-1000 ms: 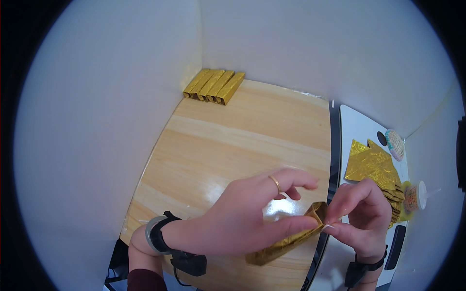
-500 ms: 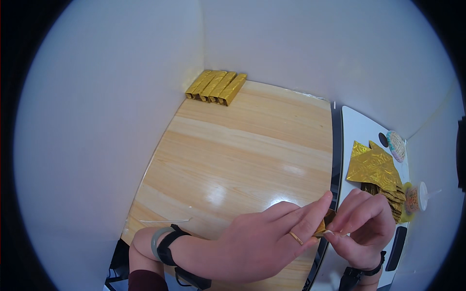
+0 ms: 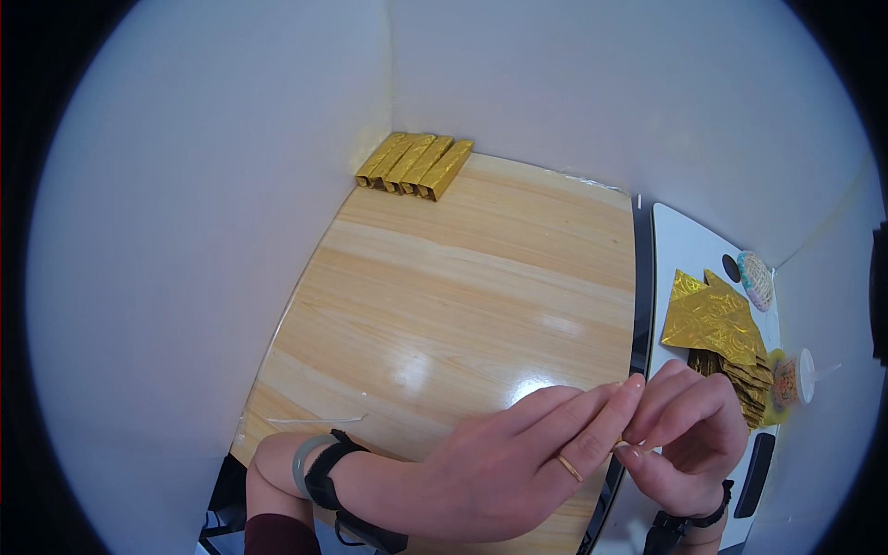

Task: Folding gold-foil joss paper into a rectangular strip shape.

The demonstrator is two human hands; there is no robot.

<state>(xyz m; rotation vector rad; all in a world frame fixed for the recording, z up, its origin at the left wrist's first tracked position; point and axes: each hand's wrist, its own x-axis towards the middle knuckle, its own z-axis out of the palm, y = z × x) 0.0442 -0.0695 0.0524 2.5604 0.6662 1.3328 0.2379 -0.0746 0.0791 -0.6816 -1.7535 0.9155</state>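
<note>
My left hand (image 3: 523, 462), with a ring on one finger, reaches across from the lower left. Its fingers are closed at the tips against those of my right hand (image 3: 694, 435). My right hand is curled, thumb and fingertips pinched together. Between the two hands is a small piece of gold foil paper, almost wholly covered by the fingers now; a bit more of it showed a moment earlier. Beyond my right hand lies a pile of gold foil sheets (image 3: 714, 324), embossed and shiny. Several folded gold foil bars (image 3: 413, 166) stand side by side in the far left corner.
The wooden table top (image 3: 435, 287) is bounded by pale walls at left and back. A thin white strip (image 3: 314, 421) lies near its left edge. On the white surface at right are a knitted pad (image 3: 756, 279) and a lidded cup (image 3: 794, 377) of small coloured bits.
Both hands stay in nearly the same place. My left fingertips have shifted slightly right and down, nearer my right hand, and now cover the foil that showed between them.
</note>
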